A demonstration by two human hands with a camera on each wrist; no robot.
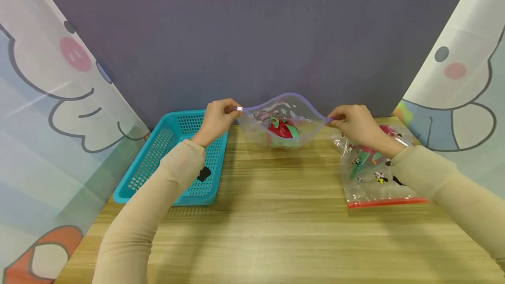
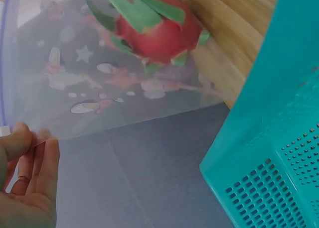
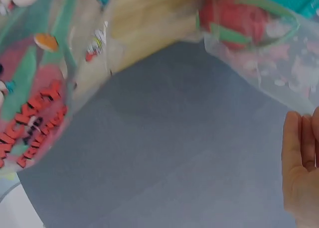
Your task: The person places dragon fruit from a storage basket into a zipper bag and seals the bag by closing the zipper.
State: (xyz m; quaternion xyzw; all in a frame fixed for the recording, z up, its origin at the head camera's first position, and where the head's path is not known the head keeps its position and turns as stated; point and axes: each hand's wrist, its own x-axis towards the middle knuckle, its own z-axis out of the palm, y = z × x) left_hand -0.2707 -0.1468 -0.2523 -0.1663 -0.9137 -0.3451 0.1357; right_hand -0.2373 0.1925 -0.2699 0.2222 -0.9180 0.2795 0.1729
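Note:
A clear zip bag (image 1: 252, 126) with a purple rim hangs between my two hands, its mouth spread apart. My left hand (image 1: 217, 119) pinches the left end of the rim, beside a white slider (image 1: 240, 108). The right end is pinched between the thumb and fingers of my right hand (image 1: 357, 124). Inside the bag lies a red dragon fruit (image 2: 162, 39) with green scales, low down near the table. Pale pink and white prints, among them a star, mark the bag's side in the left wrist view. In the right wrist view only part of the right hand (image 3: 301, 173) shows.
A turquoise basket (image 1: 169, 117) stands on the left under my left forearm, with a small black item (image 1: 204, 173) in it. On the right, under my right arm, lies a cartoon-printed, red-zip bag (image 1: 386, 203) holding something pink and green. A grey wall (image 1: 260, 34) rises behind the wooden table (image 1: 276, 231).

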